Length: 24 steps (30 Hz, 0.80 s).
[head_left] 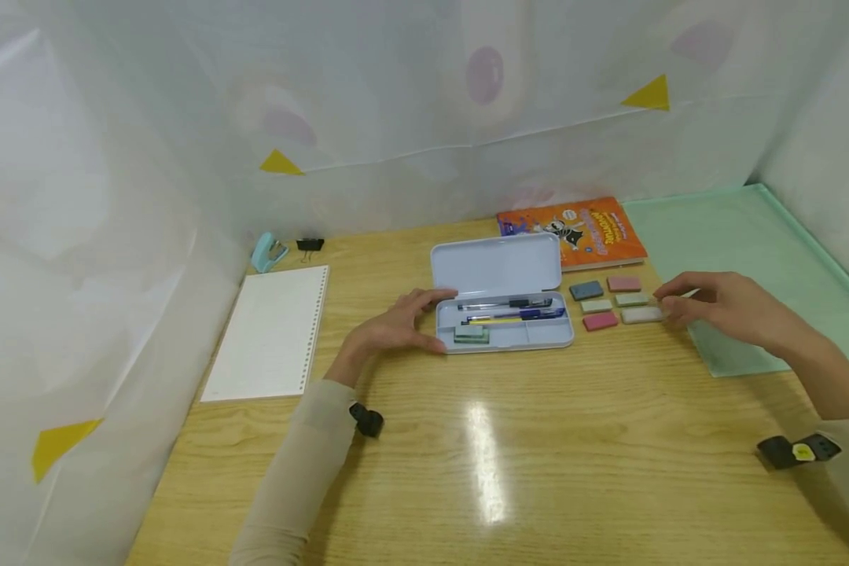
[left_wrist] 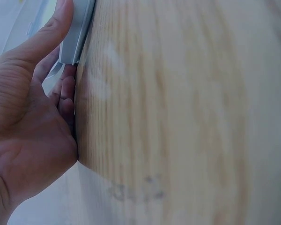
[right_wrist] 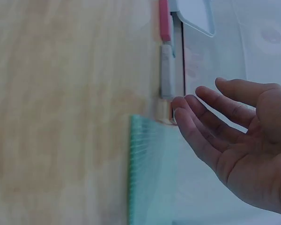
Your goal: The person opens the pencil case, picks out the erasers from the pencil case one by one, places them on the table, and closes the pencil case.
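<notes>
Left hand [left_wrist: 33, 117] grips pencil case [head_left: 502, 310] edge – right hand [right_wrist: 234, 136] open, empty, fingertips at white eraser [right_wrist: 167, 70].

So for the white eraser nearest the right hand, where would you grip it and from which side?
Pinch the white eraser across its two long edges, coming from above and slightly from the right. It lies flat, so only the edges offer a hold, and the pink eraser sits close on its left. The right hand hovers open beside it on the free side.

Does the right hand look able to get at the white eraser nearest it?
Probably yes: the right hand hovers open right beside the white eraser, and nothing lies between its fingertips and it.
</notes>
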### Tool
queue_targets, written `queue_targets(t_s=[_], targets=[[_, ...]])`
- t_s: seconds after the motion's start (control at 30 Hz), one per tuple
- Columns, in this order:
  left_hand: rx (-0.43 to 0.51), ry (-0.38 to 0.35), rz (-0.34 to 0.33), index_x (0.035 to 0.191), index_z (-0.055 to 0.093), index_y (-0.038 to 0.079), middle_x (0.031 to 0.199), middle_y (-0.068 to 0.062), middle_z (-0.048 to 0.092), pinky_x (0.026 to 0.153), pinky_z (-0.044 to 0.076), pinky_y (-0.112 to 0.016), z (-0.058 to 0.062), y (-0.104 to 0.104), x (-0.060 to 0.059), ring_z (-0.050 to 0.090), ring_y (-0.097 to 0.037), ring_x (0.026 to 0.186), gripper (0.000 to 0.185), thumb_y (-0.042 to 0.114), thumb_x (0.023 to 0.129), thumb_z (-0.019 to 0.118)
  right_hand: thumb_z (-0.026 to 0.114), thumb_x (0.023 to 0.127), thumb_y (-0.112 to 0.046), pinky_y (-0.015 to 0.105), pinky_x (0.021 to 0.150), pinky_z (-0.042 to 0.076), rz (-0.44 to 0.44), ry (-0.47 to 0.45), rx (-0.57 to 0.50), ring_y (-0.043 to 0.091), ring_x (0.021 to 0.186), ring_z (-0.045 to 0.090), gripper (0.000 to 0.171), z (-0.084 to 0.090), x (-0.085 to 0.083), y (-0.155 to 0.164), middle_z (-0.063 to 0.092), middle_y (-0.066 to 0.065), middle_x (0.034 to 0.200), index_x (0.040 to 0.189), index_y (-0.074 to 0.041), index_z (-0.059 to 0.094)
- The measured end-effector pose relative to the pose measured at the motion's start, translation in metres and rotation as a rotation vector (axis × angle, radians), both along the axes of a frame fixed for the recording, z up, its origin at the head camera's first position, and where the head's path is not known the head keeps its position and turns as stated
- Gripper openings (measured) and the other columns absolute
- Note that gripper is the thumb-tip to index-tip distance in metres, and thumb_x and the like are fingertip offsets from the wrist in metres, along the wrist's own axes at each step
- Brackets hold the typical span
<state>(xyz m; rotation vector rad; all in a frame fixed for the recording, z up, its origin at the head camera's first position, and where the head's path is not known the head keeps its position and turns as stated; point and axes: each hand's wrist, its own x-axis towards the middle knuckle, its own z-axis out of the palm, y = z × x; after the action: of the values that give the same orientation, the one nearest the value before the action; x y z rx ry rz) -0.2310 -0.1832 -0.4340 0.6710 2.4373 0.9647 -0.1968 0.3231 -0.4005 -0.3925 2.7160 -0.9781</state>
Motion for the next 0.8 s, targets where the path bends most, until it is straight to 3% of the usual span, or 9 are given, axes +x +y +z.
queue_targets(t_s=[0.23, 0.5, 0.63, 0.8], targets=[[-0.012, -0.006, 0.003, 0.160, 0.034, 0.042, 0.159, -0.001, 0.035, 0.120, 0.028, -0.051, -0.001, 0.000, -0.002, 0.033, -0.022, 0.143, 0.093, 0.039, 0.084, 0.088, 0.058, 0.108, -0.026, 0.027, 0.078, 0.057, 0.048, 0.021, -0.152, 0.018, 0.093, 0.071, 0.031, 0.012, 0.001, -0.031, 0.074, 0.010, 0.115, 0.133, -0.009, 0.067], [-0.015, -0.015, 0.012, 0.159, 0.035, 0.044, 0.158, -0.001, 0.035, 0.120, 0.028, -0.052, -0.004, -0.001, 0.000, 0.033, -0.023, 0.143, 0.093, 0.039, 0.084, 0.088, 0.066, 0.104, -0.018, 0.034, 0.079, 0.061, 0.265, -0.066, -0.329, 0.024, 0.092, 0.073, 0.027, 0.004, -0.007, -0.112, 0.072, 0.016, 0.115, 0.125, -0.001, 0.069], [-0.013, -0.015, 0.015, 0.159, 0.035, 0.045, 0.159, -0.001, 0.036, 0.120, 0.028, -0.052, -0.004, -0.001, -0.001, 0.033, -0.023, 0.143, 0.092, 0.039, 0.084, 0.088, 0.067, 0.103, -0.018, 0.034, 0.078, 0.058, 0.334, -0.070, -0.348, 0.026, 0.089, 0.068, 0.026, -0.004, -0.013, -0.146, 0.072, 0.013, 0.116, 0.125, -0.004, 0.070], [-0.015, -0.021, 0.019, 0.158, 0.036, 0.046, 0.159, 0.001, 0.035, 0.120, 0.028, -0.050, -0.003, 0.001, -0.003, 0.034, -0.021, 0.142, 0.090, 0.041, 0.084, 0.087, 0.067, 0.102, -0.013, 0.035, 0.076, 0.059, 0.348, -0.084, -0.365, 0.028, 0.092, 0.068, 0.025, -0.012, -0.018, -0.181, 0.071, 0.015, 0.121, 0.125, -0.003, 0.069]])
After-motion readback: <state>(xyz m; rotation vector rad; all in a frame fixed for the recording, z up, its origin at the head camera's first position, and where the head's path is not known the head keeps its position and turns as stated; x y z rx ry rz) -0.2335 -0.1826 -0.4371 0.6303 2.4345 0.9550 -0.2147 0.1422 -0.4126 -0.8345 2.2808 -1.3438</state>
